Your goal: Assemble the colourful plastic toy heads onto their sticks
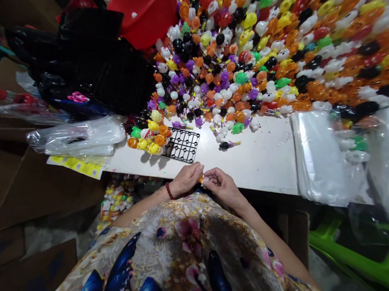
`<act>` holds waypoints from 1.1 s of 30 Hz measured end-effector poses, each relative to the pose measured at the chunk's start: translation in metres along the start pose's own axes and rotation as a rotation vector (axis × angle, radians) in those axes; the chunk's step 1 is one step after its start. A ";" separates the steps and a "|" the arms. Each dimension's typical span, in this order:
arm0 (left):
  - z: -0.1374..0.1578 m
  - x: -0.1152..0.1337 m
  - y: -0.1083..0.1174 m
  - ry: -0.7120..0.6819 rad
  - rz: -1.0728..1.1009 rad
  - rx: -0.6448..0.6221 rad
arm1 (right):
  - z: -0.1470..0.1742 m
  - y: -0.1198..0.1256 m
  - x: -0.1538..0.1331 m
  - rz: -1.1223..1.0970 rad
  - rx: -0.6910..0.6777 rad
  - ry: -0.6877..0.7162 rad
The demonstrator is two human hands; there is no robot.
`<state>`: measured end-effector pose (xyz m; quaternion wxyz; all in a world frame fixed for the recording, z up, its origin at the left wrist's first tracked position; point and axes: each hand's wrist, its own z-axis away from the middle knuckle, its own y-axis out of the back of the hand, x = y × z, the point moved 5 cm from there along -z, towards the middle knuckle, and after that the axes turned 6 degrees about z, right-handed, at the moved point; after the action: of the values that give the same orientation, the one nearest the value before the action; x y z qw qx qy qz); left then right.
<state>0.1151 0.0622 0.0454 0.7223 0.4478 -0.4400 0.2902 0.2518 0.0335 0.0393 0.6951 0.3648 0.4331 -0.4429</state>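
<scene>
At the table's front edge, my left hand and my right hand meet around a small orange-and-white plastic piece. Fingers of both hands are closed on it and cover most of it, so its exact kind is hidden. Just beyond my left hand lies a black grid rack. Several yellow, orange and green toy heads stand in its left part. A black toy on a colourful stem lies by itself on the white table.
A large heap of coloured plastic toys fills the back of the table. Clear plastic bags lie at the right and left. A red basin stands behind black plastic bags. A green stool is at lower right.
</scene>
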 end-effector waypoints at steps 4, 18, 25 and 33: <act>0.002 0.000 0.002 0.012 -0.014 0.046 | 0.002 0.004 -0.008 0.159 0.004 0.044; 0.007 -0.013 -0.005 0.119 0.096 0.100 | 0.000 -0.009 -0.006 0.084 -0.008 0.023; 0.001 -0.013 0.006 0.147 0.052 0.190 | -0.015 -0.013 0.004 0.120 0.063 0.130; 0.000 -0.013 0.001 0.311 0.948 -0.015 | -0.024 0.017 -0.013 0.150 0.127 0.331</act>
<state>0.1084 0.0622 0.0339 0.5713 0.1447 -0.4842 0.6467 0.2584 0.0648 0.0448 0.6211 0.5069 0.4844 -0.3504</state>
